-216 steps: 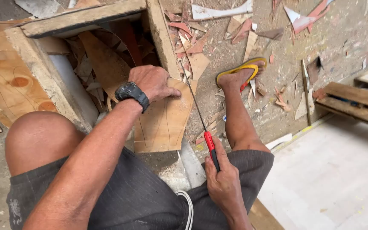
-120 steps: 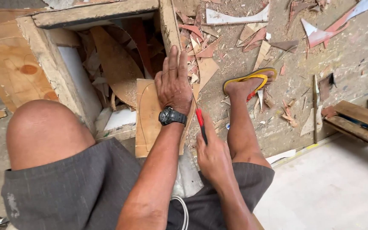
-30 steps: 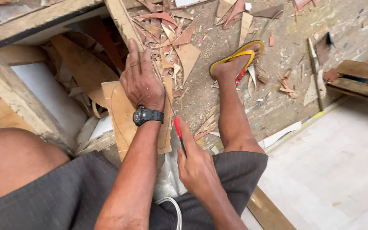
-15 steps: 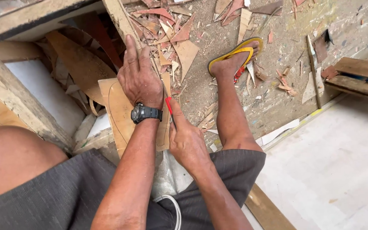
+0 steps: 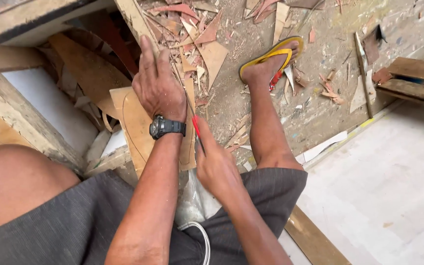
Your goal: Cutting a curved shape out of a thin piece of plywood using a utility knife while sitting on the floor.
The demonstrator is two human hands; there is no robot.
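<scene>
Plywood sheet (image 5: 133,130) rests across our lap; left hand (image 5: 159,88) lies open and flat on it, pinning it steady, while right hand (image 5: 217,167) beside it clenches the red-handled saw (image 5: 196,128), blade along its edge.

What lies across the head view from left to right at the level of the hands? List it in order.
Bare knee → thin wooden sheet → left hand pressing it flat → red-handled saw in the right hand → right shin → yellow sandal → wooden planks.
</scene>
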